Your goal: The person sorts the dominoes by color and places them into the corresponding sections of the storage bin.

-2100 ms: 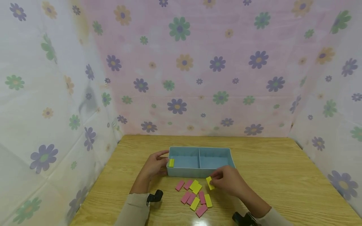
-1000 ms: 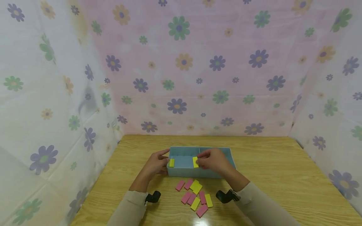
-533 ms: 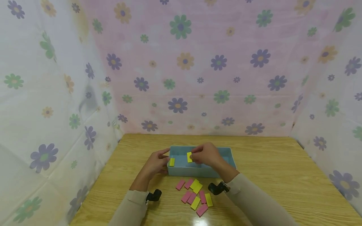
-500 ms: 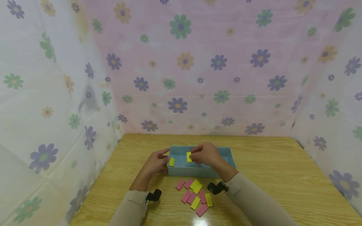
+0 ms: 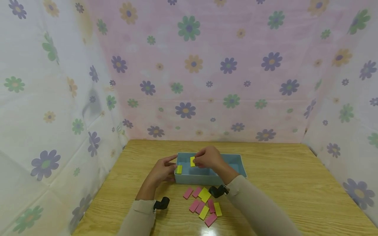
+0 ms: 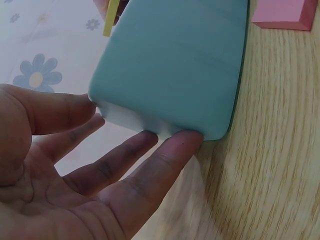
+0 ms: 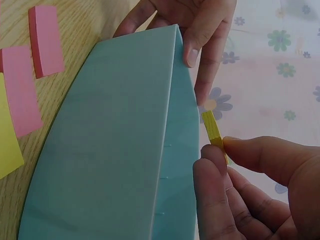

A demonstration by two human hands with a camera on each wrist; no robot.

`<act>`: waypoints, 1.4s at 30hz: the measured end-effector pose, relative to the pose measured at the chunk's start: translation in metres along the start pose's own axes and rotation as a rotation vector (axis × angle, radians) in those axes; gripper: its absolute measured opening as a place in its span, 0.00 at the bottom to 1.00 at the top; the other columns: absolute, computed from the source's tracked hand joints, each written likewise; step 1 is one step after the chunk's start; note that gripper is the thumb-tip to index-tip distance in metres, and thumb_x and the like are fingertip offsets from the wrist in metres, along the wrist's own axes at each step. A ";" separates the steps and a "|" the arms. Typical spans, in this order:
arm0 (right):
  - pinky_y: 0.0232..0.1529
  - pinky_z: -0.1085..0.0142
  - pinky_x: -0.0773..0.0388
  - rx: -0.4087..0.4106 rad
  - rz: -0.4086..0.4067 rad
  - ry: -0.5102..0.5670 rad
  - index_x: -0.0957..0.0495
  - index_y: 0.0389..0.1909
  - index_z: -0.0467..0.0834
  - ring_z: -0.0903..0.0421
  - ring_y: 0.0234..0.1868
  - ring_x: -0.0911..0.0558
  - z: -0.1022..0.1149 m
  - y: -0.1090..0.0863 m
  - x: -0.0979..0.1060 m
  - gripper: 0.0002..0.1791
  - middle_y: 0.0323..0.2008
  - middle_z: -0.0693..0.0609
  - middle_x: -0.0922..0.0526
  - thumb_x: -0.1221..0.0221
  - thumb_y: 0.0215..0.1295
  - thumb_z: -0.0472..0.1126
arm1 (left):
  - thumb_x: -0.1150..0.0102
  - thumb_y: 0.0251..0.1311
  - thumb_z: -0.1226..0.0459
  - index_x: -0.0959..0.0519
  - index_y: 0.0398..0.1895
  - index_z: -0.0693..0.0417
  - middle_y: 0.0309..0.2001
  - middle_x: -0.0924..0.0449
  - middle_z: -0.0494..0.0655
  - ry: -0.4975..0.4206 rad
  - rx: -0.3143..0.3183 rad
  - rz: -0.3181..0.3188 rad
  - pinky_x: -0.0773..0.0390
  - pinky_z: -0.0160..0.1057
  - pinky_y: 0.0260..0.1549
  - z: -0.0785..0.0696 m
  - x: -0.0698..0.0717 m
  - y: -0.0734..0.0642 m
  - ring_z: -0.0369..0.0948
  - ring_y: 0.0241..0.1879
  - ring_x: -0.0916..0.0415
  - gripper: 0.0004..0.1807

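A light-blue box (image 5: 196,179) with a divider stands on the wooden table. My left hand (image 5: 160,171) is at its left end; in the left wrist view the fingertips (image 6: 182,142) touch the end wall, spread and fairly straight. Over the left compartment, my right hand (image 5: 210,159) pinches a small flat yellow block (image 5: 192,161) between thumb and fingers. The right wrist view shows this block (image 7: 212,127) tilted, beyond the box's front wall. Another yellow block (image 5: 178,169) lies in the left compartment's front left corner. The right hand hides much of the divider.
Several pink blocks (image 5: 210,220) and yellow blocks (image 5: 203,213) lie loosely grouped on the table (image 5: 274,183) in front of the box, some overlapping. A flowered cloth (image 5: 206,75) hangs behind the table and along both sides.
The right hand has carried the yellow block from in front of the box up and leftward over the left compartment. The left hand and the box stay in place.
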State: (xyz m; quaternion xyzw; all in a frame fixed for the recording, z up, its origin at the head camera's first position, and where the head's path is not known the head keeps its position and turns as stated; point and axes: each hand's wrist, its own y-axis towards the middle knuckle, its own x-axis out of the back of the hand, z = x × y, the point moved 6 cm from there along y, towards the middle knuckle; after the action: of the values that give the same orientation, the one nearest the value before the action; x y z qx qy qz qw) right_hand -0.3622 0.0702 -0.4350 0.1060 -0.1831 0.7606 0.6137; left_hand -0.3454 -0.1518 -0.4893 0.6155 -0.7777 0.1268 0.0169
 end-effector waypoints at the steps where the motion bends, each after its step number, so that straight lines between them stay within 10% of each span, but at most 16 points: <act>1: 0.42 0.55 0.11 -0.004 -0.002 -0.001 0.12 0.43 0.37 0.42 0.42 0.10 0.000 0.001 -0.001 0.10 0.37 0.46 0.10 0.29 0.63 0.37 | 0.45 0.76 0.65 0.33 0.79 0.41 0.66 0.25 0.65 -0.004 -0.003 0.001 0.11 0.52 0.37 0.000 0.000 0.000 0.57 0.54 0.16 0.30; 42: 0.35 0.57 0.11 -0.103 -0.030 -0.193 0.10 0.29 0.36 0.51 0.28 0.10 -0.004 0.030 -0.029 0.04 0.24 0.47 0.12 0.26 0.57 0.33 | 0.44 0.76 0.64 0.31 0.77 0.40 0.65 0.23 0.63 -0.016 -0.004 -0.024 0.11 0.53 0.38 0.004 0.000 0.001 0.56 0.55 0.16 0.29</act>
State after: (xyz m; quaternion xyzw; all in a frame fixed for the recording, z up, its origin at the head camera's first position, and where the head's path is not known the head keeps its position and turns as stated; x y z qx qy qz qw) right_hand -0.3849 0.0404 -0.4543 0.1496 -0.2786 0.7272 0.6093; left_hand -0.3457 -0.1525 -0.4930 0.6257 -0.7707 0.1200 0.0135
